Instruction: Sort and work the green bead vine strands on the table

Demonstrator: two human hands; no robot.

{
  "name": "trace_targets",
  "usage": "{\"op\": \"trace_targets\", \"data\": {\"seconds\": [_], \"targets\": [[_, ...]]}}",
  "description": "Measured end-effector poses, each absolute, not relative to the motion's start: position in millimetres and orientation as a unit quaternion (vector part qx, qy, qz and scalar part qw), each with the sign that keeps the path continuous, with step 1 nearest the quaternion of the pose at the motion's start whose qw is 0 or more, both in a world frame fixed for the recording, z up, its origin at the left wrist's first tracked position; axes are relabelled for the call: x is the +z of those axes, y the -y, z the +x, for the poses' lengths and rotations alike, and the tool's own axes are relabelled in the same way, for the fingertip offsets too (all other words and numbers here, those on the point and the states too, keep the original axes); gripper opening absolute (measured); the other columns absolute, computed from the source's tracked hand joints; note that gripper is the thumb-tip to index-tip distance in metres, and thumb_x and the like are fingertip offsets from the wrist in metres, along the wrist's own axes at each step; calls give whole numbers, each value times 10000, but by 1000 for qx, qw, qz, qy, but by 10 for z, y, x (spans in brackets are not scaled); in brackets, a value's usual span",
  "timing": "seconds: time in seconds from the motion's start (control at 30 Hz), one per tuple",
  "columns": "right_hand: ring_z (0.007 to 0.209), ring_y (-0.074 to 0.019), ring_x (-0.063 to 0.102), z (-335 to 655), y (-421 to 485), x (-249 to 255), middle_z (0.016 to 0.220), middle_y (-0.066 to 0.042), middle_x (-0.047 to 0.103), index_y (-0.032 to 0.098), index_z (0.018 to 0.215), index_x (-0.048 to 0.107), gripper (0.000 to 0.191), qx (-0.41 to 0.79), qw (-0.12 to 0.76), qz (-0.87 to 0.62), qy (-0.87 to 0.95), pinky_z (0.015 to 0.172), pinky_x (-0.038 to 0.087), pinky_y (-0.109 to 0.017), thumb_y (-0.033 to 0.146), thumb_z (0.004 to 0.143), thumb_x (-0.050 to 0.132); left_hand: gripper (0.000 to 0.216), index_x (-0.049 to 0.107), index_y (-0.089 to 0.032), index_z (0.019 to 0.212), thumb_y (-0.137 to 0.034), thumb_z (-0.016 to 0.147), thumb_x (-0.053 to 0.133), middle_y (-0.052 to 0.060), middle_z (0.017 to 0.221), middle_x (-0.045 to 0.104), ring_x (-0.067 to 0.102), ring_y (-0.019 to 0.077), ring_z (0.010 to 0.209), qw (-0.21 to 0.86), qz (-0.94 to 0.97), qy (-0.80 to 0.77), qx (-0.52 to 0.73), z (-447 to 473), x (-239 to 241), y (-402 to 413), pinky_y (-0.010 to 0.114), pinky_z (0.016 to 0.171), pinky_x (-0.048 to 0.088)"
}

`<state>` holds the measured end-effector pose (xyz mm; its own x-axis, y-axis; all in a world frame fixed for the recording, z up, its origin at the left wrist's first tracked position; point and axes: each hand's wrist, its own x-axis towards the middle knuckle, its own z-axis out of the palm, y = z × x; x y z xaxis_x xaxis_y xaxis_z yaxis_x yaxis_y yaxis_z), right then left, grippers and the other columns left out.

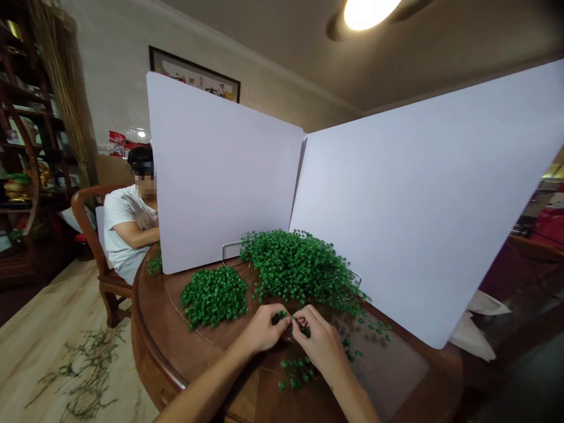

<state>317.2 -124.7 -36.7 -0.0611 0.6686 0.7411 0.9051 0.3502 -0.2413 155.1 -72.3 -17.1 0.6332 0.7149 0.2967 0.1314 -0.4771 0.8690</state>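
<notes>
Both hands meet at the middle of a round brown wooden table [176, 358], fingertips nearly touching. My left hand [267, 330] is closed in a pinch on a small green plastic sprig, part of which shows between thumb and forefinger. Opposite it, my right hand [321, 341] pinches at the same spot; its fingers hide most of the piece. Just beyond them rises a large heap of green plastic sprigs [295, 264] with bead-like tips. A smaller green pile [214, 296] lies to the left. Several loose sprigs [296, 372] rest beneath and beside my right wrist.
Two tall white panels, a left one [224, 176] and a right one [396, 205], stand behind the heap, with a wire stand [229, 244] at the left panel's foot. A person in a white shirt [126, 223] sits at left. Green trimmings [90, 367] litter the floor.
</notes>
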Motion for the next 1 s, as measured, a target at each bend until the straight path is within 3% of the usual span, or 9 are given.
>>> {"op": "trace_targets", "data": {"seconds": [0.17,0.3,0.47,0.63,0.8,1.0], "targets": [[631,-146,570,3413,1104,-193,743,-24,552,210,768,552,165,-170,501,-589,611,600,470,-241,289,882,463,209,648,-135,767,-298,839,538,36,725,659,608,156,686,415,817,-245,316,1580,-207,741,239,668,452],[715,-168,620,3275,948,67,809,-49,630,201,856,616,161,-45,536,-543,645,682,523,-278,323,873,513,296,627,-126,766,-384,857,515,20,610,617,573,144,559,509,762,-270,295,1615,-288,679,232,560,445],[720,-180,674,2645,653,317,809,-56,695,187,857,655,173,165,554,-486,656,676,548,-286,342,813,591,293,652,-111,790,-386,828,561,33,639,633,576,149,581,512,766,-250,297,1603,-320,648,239,586,458],[836,-189,696,2406,401,414,912,-63,729,171,1187,632,420,297,512,-440,675,755,565,-326,339,803,602,312,671,-111,827,-401,831,558,45,668,640,573,154,588,533,752,-235,309,1597,-291,678,249,588,463],[870,-208,682,2738,650,426,934,-69,735,187,925,730,258,253,461,-476,705,791,549,-333,370,864,559,338,643,-120,754,-447,807,581,16,599,601,559,141,539,547,737,-252,306,1626,-348,626,255,577,460],[943,-185,641,3126,1149,294,1044,-35,686,267,991,717,206,184,333,-460,802,845,500,-285,290,922,524,342,598,-128,629,-447,751,618,6,564,583,531,132,515,581,705,-260,314,1642,-337,600,266,564,448]]}}
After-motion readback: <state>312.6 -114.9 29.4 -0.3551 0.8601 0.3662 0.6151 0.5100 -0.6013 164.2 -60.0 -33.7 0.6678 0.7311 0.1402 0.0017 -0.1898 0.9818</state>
